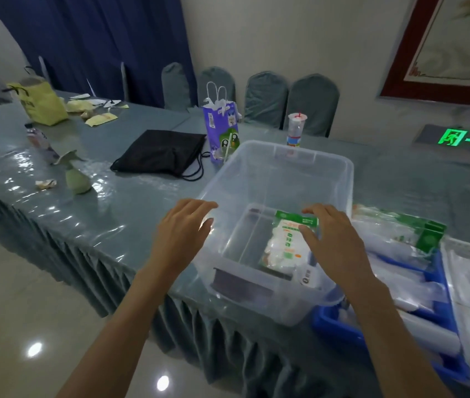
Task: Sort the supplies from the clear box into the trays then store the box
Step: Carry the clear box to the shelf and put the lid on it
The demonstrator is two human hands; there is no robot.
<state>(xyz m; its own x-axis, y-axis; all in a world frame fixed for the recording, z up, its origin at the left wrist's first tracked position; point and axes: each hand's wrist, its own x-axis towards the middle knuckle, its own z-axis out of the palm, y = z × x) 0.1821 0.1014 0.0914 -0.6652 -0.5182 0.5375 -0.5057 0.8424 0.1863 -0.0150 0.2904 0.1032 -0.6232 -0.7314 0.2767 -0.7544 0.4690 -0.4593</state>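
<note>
The green-topped packet [287, 242] lies in the clear box [340, 179], long axis away from the person. The right hand [334, 242], fingers spread and holding nothing, hovers over it; the left hand [183, 231] is also empty, at the box's left rim.

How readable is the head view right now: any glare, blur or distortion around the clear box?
Head view: dim, bluish light; ceiling lamps glare off the glossy table cover and floor; wide-angle bending at the edges; the clear box walls blur what lies behind them; the green-topped packet inside is soft, its print unreadable.
</note>
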